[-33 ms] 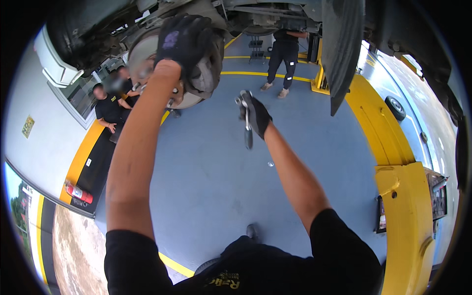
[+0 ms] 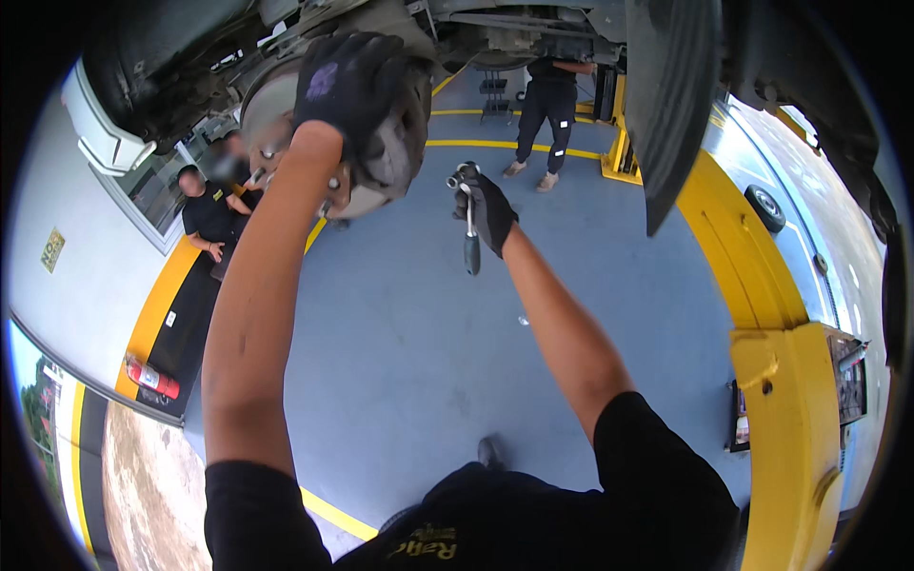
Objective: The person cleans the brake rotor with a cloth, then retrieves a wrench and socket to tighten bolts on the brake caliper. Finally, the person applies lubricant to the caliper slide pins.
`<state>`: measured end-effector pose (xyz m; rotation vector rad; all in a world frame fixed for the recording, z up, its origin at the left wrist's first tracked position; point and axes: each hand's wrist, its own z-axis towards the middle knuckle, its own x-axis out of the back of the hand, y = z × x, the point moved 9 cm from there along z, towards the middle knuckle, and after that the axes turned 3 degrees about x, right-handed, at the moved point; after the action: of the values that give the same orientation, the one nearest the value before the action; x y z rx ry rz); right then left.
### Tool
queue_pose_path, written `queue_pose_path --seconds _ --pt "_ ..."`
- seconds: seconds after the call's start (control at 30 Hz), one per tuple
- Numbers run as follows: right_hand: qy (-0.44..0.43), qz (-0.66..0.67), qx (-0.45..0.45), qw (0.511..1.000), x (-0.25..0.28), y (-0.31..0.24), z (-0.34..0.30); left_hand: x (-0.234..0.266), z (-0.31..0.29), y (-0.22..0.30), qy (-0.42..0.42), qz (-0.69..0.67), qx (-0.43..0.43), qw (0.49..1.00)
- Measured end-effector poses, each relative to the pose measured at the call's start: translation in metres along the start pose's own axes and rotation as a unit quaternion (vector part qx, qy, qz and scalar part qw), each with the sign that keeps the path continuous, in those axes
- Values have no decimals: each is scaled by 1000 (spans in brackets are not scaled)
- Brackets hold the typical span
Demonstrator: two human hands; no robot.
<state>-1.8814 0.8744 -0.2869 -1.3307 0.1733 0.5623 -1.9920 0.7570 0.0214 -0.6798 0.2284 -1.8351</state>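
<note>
My left hand (image 2: 345, 84), in a black glove, reaches up over the wheel hub assembly and is closed around the top of the grey brake caliper (image 2: 392, 152). Its fingertips are partly hidden behind the caliper. Beside my wrist show the brake disc (image 2: 262, 105) and the hub (image 2: 335, 198) with its studs; my forearm covers part of them. Lower and to the right, my gloved right hand (image 2: 490, 211) grips a ratchet wrench (image 2: 471, 249) near its head. The dark handle hangs downward, and the wrench is apart from the hub.
A raised car's underside (image 2: 514, 33) spans the top, with a dark flap (image 2: 671, 114) hanging right of centre. A yellow lift arm (image 2: 785, 428) stands at right. People (image 2: 547, 109) stand beyond and at left. A fire extinguisher (image 2: 152, 378) sits by the left wall.
My right hand has shifted slightly up and left with the ratchet wrench. My left hand stays on the brake caliper.
</note>
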Motion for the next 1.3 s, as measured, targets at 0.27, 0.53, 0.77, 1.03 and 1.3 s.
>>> queue_pose_path --seconds 0.27,0.53,0.77,1.03,1.3 --pt "-112 154 83 978 -93 2 100 12 -5 -21 -12 -31 27 999" --pt "-151 87 125 977 -78 -7 107 15 0 -20 18 -47 54 997" --pt "-112 3 42 993 -57 6 113 14 -1 -22 -13 -52 53 997" --pt "-115 -109 -84 984 -62 -25 93 12 -2 -20 -25 -53 42 997" --pt "-161 -8 -46 986 -70 -11 105 12 1 -15 -44 -47 35 997"
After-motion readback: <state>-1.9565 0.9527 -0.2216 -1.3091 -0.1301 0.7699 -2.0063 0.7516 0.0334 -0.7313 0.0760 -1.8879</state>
